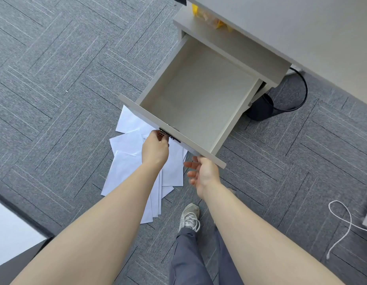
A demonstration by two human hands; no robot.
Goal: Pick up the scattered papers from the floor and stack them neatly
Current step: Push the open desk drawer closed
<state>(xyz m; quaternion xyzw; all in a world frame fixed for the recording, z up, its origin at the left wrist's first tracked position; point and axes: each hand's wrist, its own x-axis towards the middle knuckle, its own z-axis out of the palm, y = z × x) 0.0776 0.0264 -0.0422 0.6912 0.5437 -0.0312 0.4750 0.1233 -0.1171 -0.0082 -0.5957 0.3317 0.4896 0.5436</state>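
I see the white papers (pixel 125 161) fanned out flat and overlapping on the grey carpet (pixel 55 99), perhaps six sheets, partly hidden from me.

Bright even indoor light, soft faint shadows, sharp focus, wide-angle bending at edges

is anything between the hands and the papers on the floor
Yes. The open drawer juts out over the papers, its front panel covering their far end. The left hand is at the drawer's handle and the right hand at the panel's corner, both above the papers, not touching them.
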